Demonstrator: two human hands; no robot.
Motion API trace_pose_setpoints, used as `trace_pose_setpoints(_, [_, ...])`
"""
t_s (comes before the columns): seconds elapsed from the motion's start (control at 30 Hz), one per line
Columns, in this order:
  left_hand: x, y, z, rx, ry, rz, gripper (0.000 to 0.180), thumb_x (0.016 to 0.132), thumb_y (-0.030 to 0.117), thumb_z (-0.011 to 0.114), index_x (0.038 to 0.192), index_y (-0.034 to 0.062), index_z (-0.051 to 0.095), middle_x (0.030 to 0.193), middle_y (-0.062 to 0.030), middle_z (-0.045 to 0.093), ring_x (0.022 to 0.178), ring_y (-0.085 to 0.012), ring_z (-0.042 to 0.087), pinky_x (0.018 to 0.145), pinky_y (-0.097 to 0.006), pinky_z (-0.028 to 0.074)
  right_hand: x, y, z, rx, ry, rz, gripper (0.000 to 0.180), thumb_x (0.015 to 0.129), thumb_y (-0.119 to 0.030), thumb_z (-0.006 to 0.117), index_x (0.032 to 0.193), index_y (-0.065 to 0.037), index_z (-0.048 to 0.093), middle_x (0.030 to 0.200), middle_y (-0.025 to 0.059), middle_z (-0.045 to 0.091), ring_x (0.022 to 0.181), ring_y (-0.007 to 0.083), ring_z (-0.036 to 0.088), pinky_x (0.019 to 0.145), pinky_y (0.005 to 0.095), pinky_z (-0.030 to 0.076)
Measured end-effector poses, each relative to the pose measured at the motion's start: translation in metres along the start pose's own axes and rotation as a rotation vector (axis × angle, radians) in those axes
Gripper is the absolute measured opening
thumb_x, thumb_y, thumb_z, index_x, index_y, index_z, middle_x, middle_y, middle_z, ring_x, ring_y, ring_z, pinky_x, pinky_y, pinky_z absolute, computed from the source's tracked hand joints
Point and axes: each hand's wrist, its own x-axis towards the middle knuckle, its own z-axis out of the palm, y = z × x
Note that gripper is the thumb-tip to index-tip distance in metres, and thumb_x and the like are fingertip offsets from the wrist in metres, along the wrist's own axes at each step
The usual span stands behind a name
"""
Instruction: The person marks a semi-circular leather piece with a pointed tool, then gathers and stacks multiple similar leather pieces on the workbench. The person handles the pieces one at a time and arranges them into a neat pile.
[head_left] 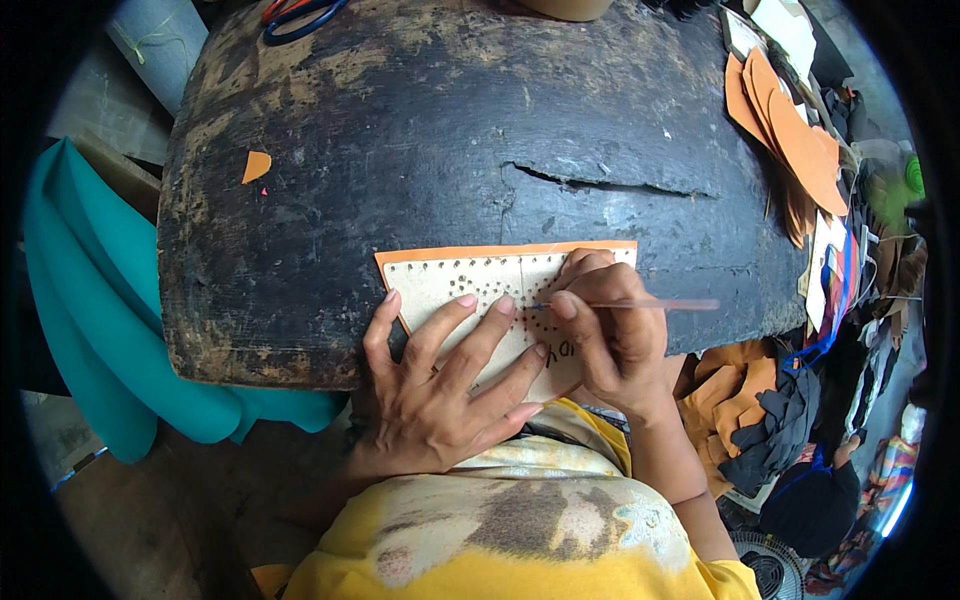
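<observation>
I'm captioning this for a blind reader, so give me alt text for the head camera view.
A left hand presses flat on a pale punched template lying on an orange sheet, while the right hand marks it with a thin pen. They rest on a worn dark table, with an orange stack at its right edge and scissors at the top.
</observation>
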Motion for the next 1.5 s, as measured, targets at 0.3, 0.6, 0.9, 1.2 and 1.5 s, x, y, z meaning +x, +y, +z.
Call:
trace_pose_setpoints(0.3, [-0.001,0.0,0.0,0.004,0.014,0.012,0.039,0.072,0.049,0.077,0.103,0.025,0.073,0.135,-0.0055,0.055,0.12,-0.0267,0.044,0.108,-0.061,0.022,-0.009,-0.014,0.008,-0.023,0.035,0.139,0.016,0.081,0.008,0.067,0.086,0.0,0.054,0.076,0.014,0.055,0.071,0.0302,0.058,0.067,0.0376,0.048])
trace_pose_setpoints(0.6, [-0.001,0.002,-0.002,0.02,0.006,0.001,0.042,0.075,0.049,0.074,0.109,0.0253,0.073,0.139,-0.006,0.053,0.126,-0.0248,0.043,0.11,-0.061,0.022,-0.012,-0.006,0.007,-0.005,0.028,0.022,0.016,0.082,0.01,0.064,0.085,0.0,0.053,0.076,0.0129,0.055,0.071,0.0287,0.057,0.067,0.0372,0.048])
trace_pose_setpoints(0.9, [-0.005,0.004,-0.001,0.012,-0.004,-0.009,0.048,0.074,0.049,0.075,0.116,0.025,0.071,0.14,-0.0073,0.052,0.129,-0.0263,0.043,0.111,-0.058,0.024,-0.015,-0.004,0.006,0.006,0.024,-0.037,0.016,0.079,0.012,0.064,0.085,0.0,0.054,0.074,0.0152,0.053,0.069,0.0327,0.056,0.079,0.0422,0.051])
trace_pose_setpoints(1.2, [-0.007,0.005,0.001,-0.015,-0.013,-0.015,0.045,0.076,0.045,0.076,0.115,0.0241,0.07,0.142,-0.0102,0.048,0.129,-0.0295,0.043,0.111,-0.058,0.024,-0.016,-0.004,0.004,-0.045,-0.057,-0.105,0.014,0.081,0.011,0.063,0.085,0.001,0.053,0.074,0.0111,0.052,0.067,0.0271,0.056,0.081,0.0423,0.052])
trace_pose_setpoints(1.5, [-0.01,-0.001,0.001,-0.02,0.048,0.047,0.023,0.087,0.028,0.064,0.11,0.0254,0.066,0.128,-0.0127,0.055,0.122,-0.0314,0.052,0.107,-0.062,0.031,-0.016,-0.003,0.003,0.192,0.095,-0.019,0.01,0.087,0.008,0.059,0.08,0.001,0.055,0.07,0.0087,0.054,0.063,0.0209,0.054,0.08,0.041,0.053])
